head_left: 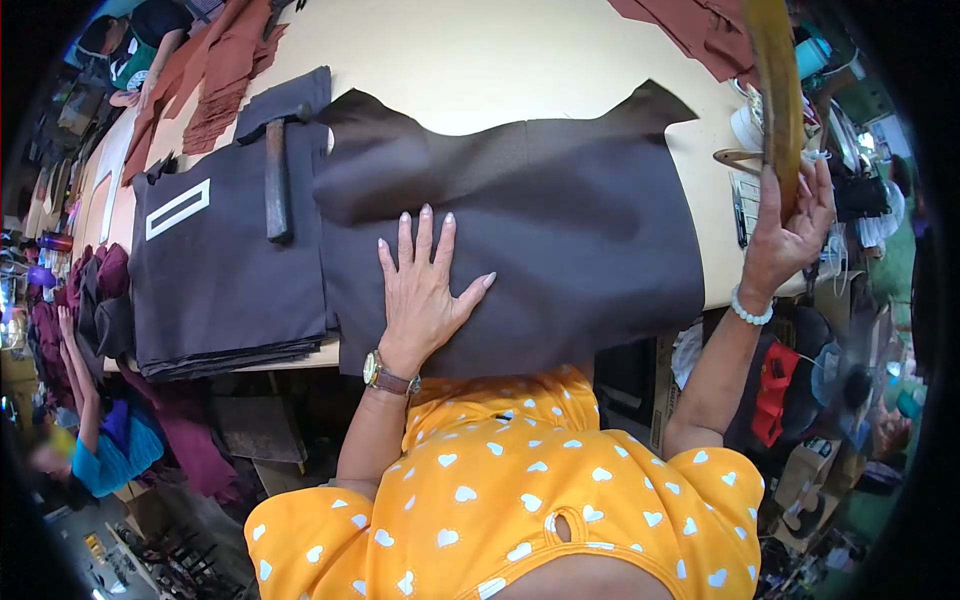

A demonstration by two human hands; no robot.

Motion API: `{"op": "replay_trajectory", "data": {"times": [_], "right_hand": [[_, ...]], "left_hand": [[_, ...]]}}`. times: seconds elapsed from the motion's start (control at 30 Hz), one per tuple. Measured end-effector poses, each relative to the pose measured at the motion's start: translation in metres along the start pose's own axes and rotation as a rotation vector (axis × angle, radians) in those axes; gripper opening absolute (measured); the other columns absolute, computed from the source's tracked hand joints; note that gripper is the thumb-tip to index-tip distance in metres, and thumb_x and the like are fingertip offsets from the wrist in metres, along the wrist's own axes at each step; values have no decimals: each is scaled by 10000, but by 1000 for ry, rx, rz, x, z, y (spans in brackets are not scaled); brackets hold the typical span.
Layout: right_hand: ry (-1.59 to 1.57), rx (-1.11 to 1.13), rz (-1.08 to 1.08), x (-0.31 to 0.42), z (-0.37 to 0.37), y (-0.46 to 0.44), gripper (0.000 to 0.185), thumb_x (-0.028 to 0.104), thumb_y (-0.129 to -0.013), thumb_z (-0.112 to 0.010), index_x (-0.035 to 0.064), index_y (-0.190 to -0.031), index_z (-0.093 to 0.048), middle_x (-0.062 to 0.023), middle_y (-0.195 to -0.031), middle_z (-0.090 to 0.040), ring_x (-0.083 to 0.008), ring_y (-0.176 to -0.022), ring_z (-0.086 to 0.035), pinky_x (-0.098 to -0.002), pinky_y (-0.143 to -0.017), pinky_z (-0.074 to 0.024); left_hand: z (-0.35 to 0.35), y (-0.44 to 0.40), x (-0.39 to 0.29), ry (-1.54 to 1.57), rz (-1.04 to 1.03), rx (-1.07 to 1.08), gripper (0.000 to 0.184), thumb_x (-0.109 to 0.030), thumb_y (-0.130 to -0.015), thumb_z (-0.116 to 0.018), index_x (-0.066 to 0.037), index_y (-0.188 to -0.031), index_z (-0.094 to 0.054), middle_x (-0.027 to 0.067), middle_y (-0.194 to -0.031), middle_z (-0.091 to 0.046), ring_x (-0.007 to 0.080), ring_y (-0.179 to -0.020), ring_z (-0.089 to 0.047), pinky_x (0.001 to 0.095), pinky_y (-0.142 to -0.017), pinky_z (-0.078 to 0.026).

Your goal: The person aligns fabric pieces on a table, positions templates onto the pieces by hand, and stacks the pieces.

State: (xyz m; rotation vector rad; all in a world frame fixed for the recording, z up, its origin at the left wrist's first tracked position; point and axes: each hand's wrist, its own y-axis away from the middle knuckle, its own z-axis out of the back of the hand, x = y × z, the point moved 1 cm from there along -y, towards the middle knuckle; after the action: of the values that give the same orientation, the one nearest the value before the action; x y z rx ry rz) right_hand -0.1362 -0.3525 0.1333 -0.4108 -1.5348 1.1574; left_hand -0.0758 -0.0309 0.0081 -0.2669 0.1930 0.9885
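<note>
A large dark brown fabric piece [560, 240] lies over the table's front edge, with curved cutouts along its far side. My left hand [425, 285] rests flat on it, fingers spread. At the right, my right hand [790, 225] is raised with its fingers around the lower part of a long, curved yellowish-brown tool [775, 90], possibly wooden. To the left of the fabric piece is a stack of dark cut fabric [230, 290]. A hammer [277, 180] and a white rectangular frame [178, 209] lie on that stack.
Rust-coloured fabric pieces [225, 85] lie at the far left of the table [480, 60], and more [700, 35] at the far right. One person [140, 50] is at the upper left, another [110, 450] at the lower left. A white roll [745, 130] stands at the right.
</note>
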Motion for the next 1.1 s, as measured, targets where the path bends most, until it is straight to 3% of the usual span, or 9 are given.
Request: {"op": "replay_trajectory", "data": {"times": [0.13, 0.23, 0.27, 0.33, 0.5, 0.73, 0.87, 0.93, 1.1], "right_hand": [[-209, 374, 210, 42, -40, 23, 643, 88, -700, -771, -22, -1247, -451, -121, -1126, -586, -220, -1011, -581, -325, -920, -453], [-248, 724, 311, 43, -69, 59, 668, 185, -686, -784, 22, -1251, -467, -102, -1072, -622, -222, -941, -612, -342, -827, -480], [-216, 836, 324, 44, -78, 66, 648, 219, -699, -764, 36, -1250, -474, -99, -1053, -625, -254, -925, -610, -360, -860, -462], [-39, 987, 226, 14, -91, 85, 628, 227, -718, -743, 41, -1252, -471, -115, -1051, -623, -270, -949, -597, -373, -882, -445], [182, 901, 69, -67, -112, 88, 592, 267, -781, -684, 55, -1280, -448, -127, -1091, -614, -280, -1043, -560, -397, -947, -405], [331, 867, 223, -38, -93, 98, 635, 328, -837, -611, 91, -1366, -352, -165, -1268, -512, -326, -1227, -426, -535, -1031, -265], [566, 789, -157, -58, -43, 114, 522, 329, -918, -477, 19, -1330, -395, -200, -1297, -469, -368, -1245, -392, -553, -1021, -246], [831, 831, -158, -77, -13, 120, 526, 352, -937, -431, 29, -1349, -376, -168, -1374, -406, -348, -1297, -332, -538, -1050, -211], [863, 913, -191, -85, 21, 117, 525, 363, -953, -387, 88, -1396, -324, -104, -1455, -307, -320, -1350, -248, -527, -1072, -181]], "left_hand": [[1, 0, -1, -17, -21, -57, 762, -536, -800, -567, -71, -1369, -367, 181, -1429, -298, 370, -1331, -228, 579, -1045, -173], [4, -1, 0, 83, -27, 2, 719, -530, -796, -572, -62, -1322, -430, 182, -1368, -379, 363, -1291, -286, 565, -1033, -208], [-1, -2, 6, 300, -98, -36, 673, -513, -794, -583, -60, -1280, -475, 177, -1312, -437, 356, -1254, -327, 551, -1018, -242], [5, -2, -2, -34, -26, -6, 696, -503, -797, -588, -62, -1313, -438, 187, -1349, -397, 367, -1277, -302, 573, -1018, -232], [-1, 0, 1, 0, -15, -33, 775, -539, -802, -567, -68, -1379, -352, 181, -1453, -260, 371, -1349, -202, 596, -1045, -159], [-2, 1, 2, 2, -17, -36, 786, -555, -801, -558, -67, -1381, -350, 182, -1454, -257, 369, -1350, -201, 595, -1047, -154], [-2, 1, 1, 8, -17, -38, 786, -562, -802, -549, -70, -1381, -352, 181, -1455, -255, 368, -1354, -192, 596, -1050, -142], [-3, 3, 1, 7, -13, -33, 788, -577, -800, -536, -81, -1384, -352, 185, -1454, -253, 368, -1356, -186, 601, -1051, -133], [-3, 18, -10, 26, 6, -22, 786, -587, -800, -528, -93, -1386, -354, 189, -1453, -252, 376, -1356, -182, 600, -1055, -124]]}}
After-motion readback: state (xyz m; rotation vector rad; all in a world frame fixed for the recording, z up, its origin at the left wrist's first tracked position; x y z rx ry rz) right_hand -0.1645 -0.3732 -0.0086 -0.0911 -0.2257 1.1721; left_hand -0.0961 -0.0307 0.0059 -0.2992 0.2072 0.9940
